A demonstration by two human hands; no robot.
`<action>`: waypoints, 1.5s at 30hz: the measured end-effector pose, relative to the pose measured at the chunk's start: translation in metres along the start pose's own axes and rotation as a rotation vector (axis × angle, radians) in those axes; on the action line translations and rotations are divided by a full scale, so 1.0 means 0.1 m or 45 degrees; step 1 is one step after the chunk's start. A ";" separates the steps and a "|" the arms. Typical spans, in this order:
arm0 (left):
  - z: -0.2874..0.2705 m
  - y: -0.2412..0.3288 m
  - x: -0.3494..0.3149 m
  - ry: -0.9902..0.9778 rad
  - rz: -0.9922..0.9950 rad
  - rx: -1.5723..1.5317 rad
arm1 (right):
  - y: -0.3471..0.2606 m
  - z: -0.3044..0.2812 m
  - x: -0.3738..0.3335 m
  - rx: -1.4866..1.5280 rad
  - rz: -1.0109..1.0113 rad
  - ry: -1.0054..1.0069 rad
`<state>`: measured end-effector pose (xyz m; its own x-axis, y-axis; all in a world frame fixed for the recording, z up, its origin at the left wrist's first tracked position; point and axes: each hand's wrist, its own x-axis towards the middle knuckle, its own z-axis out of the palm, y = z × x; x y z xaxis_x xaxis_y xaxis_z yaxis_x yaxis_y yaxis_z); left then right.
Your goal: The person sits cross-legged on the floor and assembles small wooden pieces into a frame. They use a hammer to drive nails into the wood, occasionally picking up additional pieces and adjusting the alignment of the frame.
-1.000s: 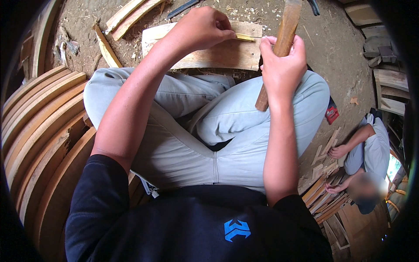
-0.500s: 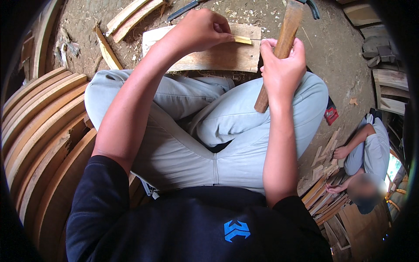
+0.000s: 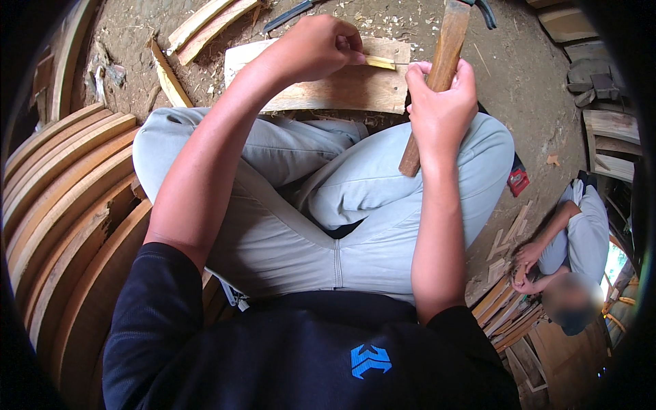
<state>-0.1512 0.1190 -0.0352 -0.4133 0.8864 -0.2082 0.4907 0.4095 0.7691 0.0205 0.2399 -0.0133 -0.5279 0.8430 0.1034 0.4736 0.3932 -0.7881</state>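
Note:
My left hand [image 3: 320,48] pinches a small yellowish strip of wood [image 3: 381,63] between thumb and fingers, just above a wide flat board [image 3: 348,96]. The board lies on the ground in front of my crossed legs. In my right hand [image 3: 444,106] is a hammer [image 3: 451,44], held by its wooden handle, with the dark metal head at the far end and the butt hanging over my knee. My right fingertips come close to the free end of the strip; whether they hold anything else there is hidden.
Stacked curved wooden pieces [image 3: 75,205] rise at my left. Beyond the board lie a dark-handled tool [image 3: 290,17], loose slats [image 3: 212,31] and wood chips. A red item [image 3: 518,182] rests by my right knee. At right another person [image 3: 581,232] sits beside piled wood strips [image 3: 502,307].
My hands stay almost in place, the hammer shifting very slightly left. The other person's hands have come together near the wood strips.

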 end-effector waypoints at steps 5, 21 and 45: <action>-0.09 0.00 0.01 -0.100 -0.076 -0.062 | 0.00 -0.02 0.00 0.068 0.096 0.022; 0.01 0.01 0.01 0.018 -0.015 -0.024 | 0.00 0.01 -0.02 0.012 0.019 -0.021; -0.05 0.08 -0.05 0.023 0.074 0.051 | -0.09 -0.03 -0.03 0.161 0.127 -0.094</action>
<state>-0.1492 0.1165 -0.0251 -0.3968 0.9051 -0.1530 0.5446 0.3663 0.7545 0.0193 0.2349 -0.0045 -0.5350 0.8446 -0.0203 0.4366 0.2558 -0.8625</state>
